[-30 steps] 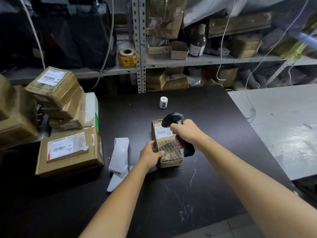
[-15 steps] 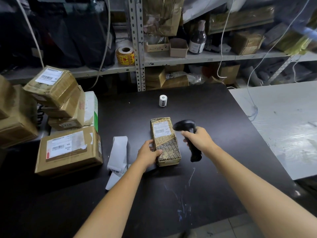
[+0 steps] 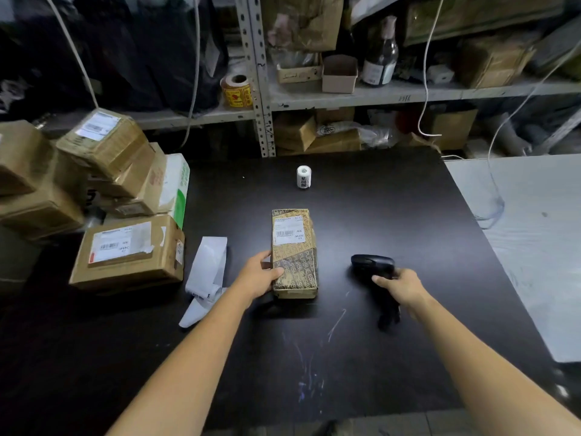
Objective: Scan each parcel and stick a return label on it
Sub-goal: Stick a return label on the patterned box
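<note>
- Brown patterned parcel (image 3: 294,253) lies in the middle of the black table (image 3: 377,199), with a white barcode label on its far end.
- The left hand (image 3: 257,275) grips the parcel's near-left edge, thumb on top.
- The right hand (image 3: 402,286), right of the parcel and apart from it, curls round the handle of the black scanner (image 3: 374,267).
- A white label strip (image 3: 209,269) lies left of the parcel.
- A small label roll (image 3: 303,176) stands farther back.

The patterned parcel (image 3: 295,269) repeats "PURSUE ESSE" across its wrap. Its white label (image 3: 288,230) shows a barcode and "MX". The brown box (image 3: 132,265) label (image 3: 121,243) reads "MX" too.
</note>
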Demonstrator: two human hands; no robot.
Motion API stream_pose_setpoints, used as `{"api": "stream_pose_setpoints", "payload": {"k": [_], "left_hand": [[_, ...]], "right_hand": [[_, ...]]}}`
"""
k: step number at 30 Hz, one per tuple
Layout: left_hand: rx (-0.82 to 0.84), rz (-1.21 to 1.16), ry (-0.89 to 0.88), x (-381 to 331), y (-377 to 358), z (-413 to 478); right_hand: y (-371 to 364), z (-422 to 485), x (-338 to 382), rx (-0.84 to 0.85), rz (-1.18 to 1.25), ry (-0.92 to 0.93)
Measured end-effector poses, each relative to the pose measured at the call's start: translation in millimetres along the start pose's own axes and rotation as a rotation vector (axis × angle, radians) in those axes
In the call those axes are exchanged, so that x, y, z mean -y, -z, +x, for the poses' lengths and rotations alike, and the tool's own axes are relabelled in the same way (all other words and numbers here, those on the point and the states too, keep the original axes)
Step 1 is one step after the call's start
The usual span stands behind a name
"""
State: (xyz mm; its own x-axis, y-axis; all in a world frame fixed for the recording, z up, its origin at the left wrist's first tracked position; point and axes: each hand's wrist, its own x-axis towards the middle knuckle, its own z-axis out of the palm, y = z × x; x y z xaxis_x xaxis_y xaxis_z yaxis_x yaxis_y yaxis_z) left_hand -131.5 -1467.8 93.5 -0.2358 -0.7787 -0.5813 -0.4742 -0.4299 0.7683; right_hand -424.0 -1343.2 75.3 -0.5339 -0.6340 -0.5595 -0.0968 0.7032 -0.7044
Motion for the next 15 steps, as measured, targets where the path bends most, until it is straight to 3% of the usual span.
{"api": "stream_pose_setpoints", "payload": {"k": [4,9,12,15], "left_hand": [[-0.028,-0.048,0.011,0.9,-5.0,-3.1],[0.018,-0.057,0.044,-2.5,-0.8,-13.1],[0.014,-0.032,0.048,2.8,19.2,-21.9],[-0.111,0.017,0.01,13.7,53.1,-29.9]], "right_hand": [[11.5,2.6,-4.6,-0.007,-0.077,-0.001],[21.7,-0.8,15.7,-0.035,-0.425,-0.007],[19.5,-8.6,38.1,-0.139,-0.583,0.11],[6.2,-18.6,65.6,-0.163,-0.642,0.254]]}}
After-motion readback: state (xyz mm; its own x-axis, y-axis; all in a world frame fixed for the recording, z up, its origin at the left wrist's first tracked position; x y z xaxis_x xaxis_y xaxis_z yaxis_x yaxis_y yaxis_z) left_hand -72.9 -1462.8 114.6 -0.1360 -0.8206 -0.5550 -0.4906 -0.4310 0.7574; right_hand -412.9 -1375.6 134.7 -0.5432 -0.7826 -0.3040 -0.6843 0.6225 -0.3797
